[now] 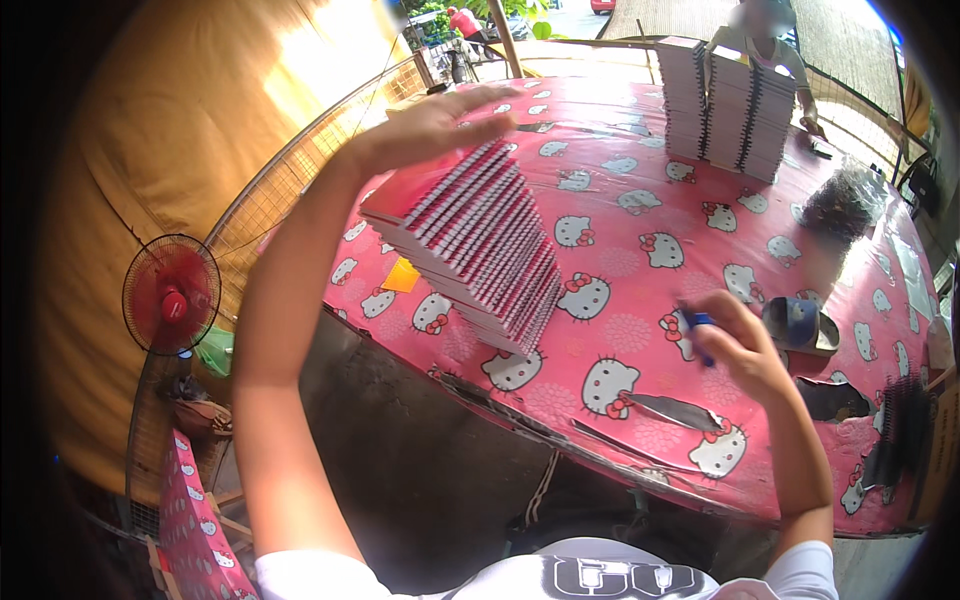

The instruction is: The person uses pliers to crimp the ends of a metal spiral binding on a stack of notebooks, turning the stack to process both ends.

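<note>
Notebook stack [485,255], one, three far stacks [727,112], two hands [432,130], one held blue object [701,337]

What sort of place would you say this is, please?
Probably a makeshift, partly open-air notebook-binding workshop: a tall stack of notebooks stands near the front edge of a pink cat-print table, spiral-bound stacks stand at its far side, and yellow-orange sheeting hangs at left.

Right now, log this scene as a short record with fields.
Near stack: red-covered spiral-bound notebooks
Left hand: open, at the near stack's top, contact unclear
Right hand: grip closed around a small blue tool
Far stacks: three columns of spiral-bound notebooks, black coils
Surface: pink cat-print tablecloth
Left of table: red fan
</note>
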Demonstrator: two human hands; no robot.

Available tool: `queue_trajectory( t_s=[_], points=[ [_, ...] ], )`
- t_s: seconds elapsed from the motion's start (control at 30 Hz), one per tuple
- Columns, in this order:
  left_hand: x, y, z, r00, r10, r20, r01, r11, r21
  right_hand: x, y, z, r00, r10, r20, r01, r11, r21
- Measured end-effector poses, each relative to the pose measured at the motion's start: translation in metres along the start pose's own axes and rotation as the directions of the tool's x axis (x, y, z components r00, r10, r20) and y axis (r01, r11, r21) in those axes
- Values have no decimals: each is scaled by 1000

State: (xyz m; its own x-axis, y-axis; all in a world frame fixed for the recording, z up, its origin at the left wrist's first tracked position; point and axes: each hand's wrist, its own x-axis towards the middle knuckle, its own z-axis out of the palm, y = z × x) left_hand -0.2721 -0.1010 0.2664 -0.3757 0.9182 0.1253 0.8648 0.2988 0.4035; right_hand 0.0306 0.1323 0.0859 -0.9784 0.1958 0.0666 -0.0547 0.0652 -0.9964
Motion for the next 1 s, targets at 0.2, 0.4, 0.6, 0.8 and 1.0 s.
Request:
queue_trajectory(
  t_s=[0.2,0.4,0.6,0.8,1.0],
  points=[
    [-4,12,30,980,182,-81,-169,974,151,81,-55,95,702,-703,110,650,570,-503],
    [-9,0,27,984,156,-88,-159,987,-30,99,-79,125,587,-799,129,643,363,-675],
    [-9,-3,27,980,162,-116,-164,986,-10,106,-80,132,559,-809,184,655,294,-696],
    [-14,7,27,990,128,-65,-136,980,-145,117,-96,114,920,100,380,-177,969,173],
    [-19,7,26,985,108,-132,-124,985,-119,101,-61,133,663,-748,35,654,555,-514]
  ],
)
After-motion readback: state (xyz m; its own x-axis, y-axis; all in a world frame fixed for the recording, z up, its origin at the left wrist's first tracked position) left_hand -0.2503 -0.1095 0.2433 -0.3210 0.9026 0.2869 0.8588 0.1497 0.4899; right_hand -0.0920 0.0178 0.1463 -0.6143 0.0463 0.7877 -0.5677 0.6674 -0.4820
